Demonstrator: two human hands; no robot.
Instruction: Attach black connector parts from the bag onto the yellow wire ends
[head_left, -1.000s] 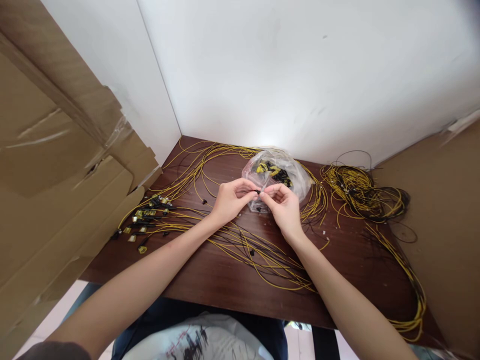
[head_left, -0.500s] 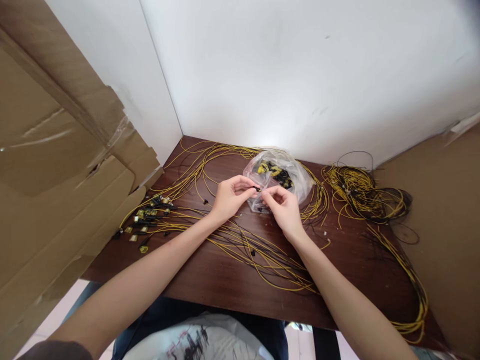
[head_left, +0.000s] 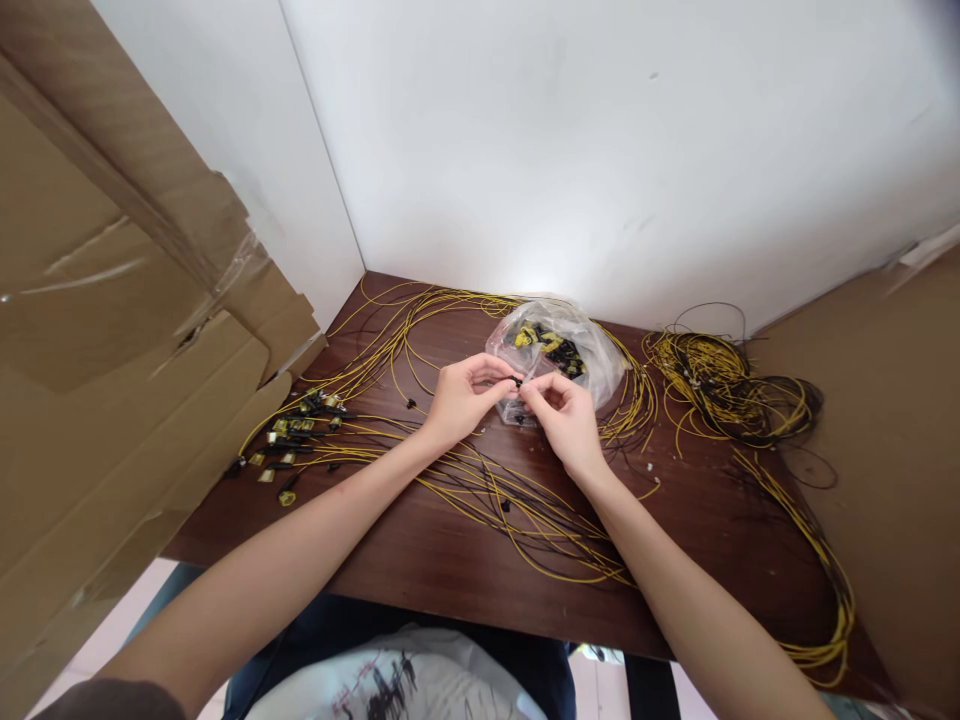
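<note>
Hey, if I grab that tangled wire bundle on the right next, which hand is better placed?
Your right hand, probably: it's nearer the tangled wire bundle, with your left hand farther off. The left also appears to grip a small black part; what the right pinches is unclear.

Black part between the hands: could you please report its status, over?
Left hand pinching black part. Right hand pinched right beside it, contact unclear. Clear plastic bag behind them in view; nothing visibly obstructing.

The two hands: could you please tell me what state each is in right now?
Left hand: closed, pinching a small black part.
Right hand: closed in a pinch beside that part; anything it holds is too small to tell.
</note>
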